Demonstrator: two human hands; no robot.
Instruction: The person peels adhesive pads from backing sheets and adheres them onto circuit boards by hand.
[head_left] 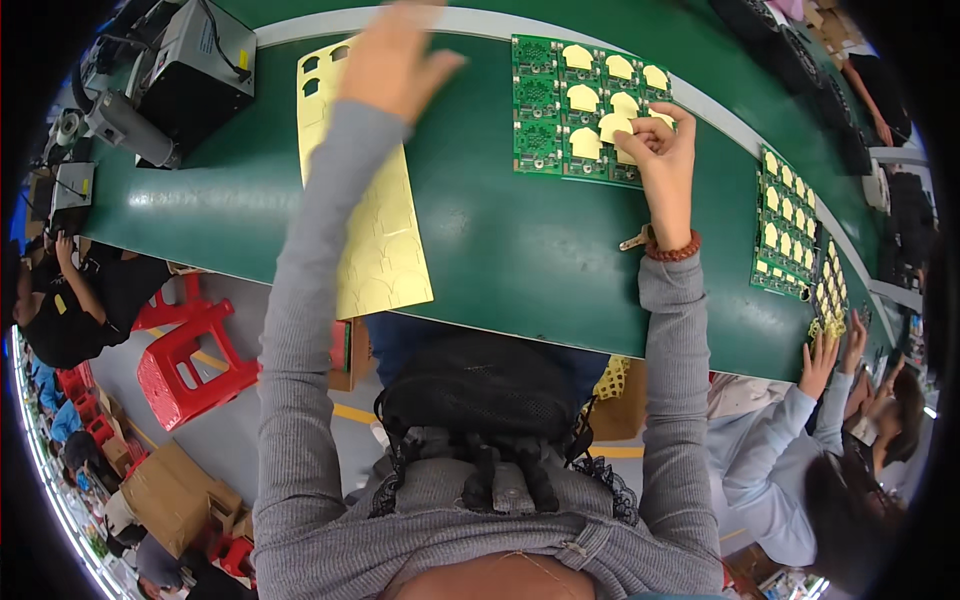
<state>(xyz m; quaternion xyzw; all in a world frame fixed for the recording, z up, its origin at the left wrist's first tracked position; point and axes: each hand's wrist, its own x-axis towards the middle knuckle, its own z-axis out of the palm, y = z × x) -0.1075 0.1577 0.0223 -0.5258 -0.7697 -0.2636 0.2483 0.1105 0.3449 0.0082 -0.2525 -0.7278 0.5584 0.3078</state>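
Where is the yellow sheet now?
In the head view, the yellow sheet lies on the green table, left of the circuit boards, partly hidden by the left sleeve.

Left of the circuit-board panel (538,92), the left hand (392,68) is blurred, its fingertips running to the upper edge, so whether they hold anything cannot be told; hand and sleeve cover part of the yellow sticker sheet (385,272). At the panel's lower right corner, the right hand (662,160) hides some boards; the components are too small to tell apart. Below the panel, the right wrist partly hides a metal key (633,241).
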